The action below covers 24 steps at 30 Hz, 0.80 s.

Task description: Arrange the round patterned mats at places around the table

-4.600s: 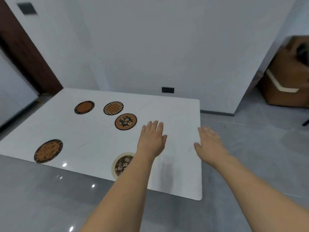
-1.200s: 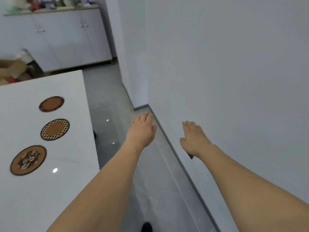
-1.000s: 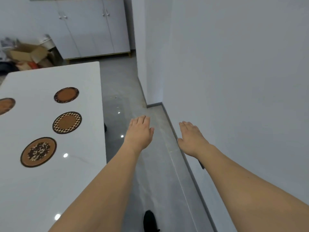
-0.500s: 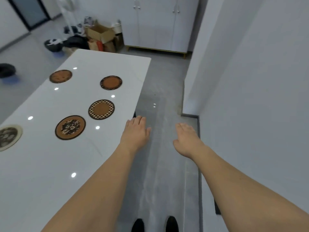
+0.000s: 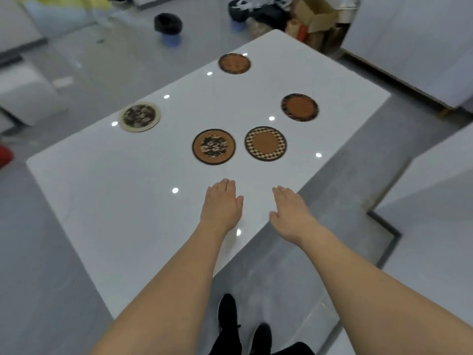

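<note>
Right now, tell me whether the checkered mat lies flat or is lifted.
Flat. The checkered mat rests on the white table, its whole rim down; both hands are open, short of it.

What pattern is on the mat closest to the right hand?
The closest mat has a checkered ring round a plain brown middle, in the head view.

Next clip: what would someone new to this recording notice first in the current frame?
Five round patterned mats on the glossy white table: a cream-rimmed mat near the left edge, a floral brown mat beside a checker-rimmed mat in the middle, and a dark-rimmed mat and a plain brown mat farther off. Both bare hands, the left hand and the right hand, are stretched flat over the near end, holding nothing.
</note>
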Available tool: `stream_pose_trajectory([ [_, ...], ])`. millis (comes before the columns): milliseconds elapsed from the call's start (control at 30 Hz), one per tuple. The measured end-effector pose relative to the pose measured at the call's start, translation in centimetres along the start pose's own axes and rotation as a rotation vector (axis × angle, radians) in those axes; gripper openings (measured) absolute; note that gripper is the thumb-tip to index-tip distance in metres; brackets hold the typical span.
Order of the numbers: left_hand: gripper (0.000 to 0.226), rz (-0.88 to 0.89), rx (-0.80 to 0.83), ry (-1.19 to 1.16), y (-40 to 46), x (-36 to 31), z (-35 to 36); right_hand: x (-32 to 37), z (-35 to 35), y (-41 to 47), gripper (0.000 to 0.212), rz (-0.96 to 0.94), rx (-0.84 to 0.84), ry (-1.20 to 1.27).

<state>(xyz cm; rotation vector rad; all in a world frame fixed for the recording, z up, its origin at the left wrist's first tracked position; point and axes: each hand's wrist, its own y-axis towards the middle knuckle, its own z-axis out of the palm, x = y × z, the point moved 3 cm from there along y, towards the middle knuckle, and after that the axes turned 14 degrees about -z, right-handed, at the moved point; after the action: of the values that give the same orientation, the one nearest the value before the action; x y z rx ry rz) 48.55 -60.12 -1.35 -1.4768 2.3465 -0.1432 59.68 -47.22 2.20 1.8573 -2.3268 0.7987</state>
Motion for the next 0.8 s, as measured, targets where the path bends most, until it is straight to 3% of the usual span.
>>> stream_pose_trajectory([
  [167, 0.053, -0.215, 0.069, -0.068, 2.2, 4.0, 2.4, 1.2, 0.7, 7.9, 0.062, -0.165, 0.063, 0.04],
  [367, 0.055, -0.455, -0.073, -0.167, 10.4, 8.4, 3.1, -0.5, 1.4, 20.5, 0.058, -0.184, -0.01, 0.134],
  [533, 0.06, -0.465, -0.223, -0.17, 19.9, 9.1, 4.1, -1.6, 2.1, 29.7, 0.051, -0.169, -0.329, 0.148],
  [700, 0.063, -0.447, -0.337, -0.115, 23.8, 8.9, 5.1, -2.8, 4.1, 33.6, 0.053, -0.083, -0.423, -0.025],
  [800, 0.056, -0.429, -0.415, -0.146, 23.8, 9.0, 5.4, -2.3, 5.5, 33.3, 0.047, -0.147, -0.516, -0.144],
])
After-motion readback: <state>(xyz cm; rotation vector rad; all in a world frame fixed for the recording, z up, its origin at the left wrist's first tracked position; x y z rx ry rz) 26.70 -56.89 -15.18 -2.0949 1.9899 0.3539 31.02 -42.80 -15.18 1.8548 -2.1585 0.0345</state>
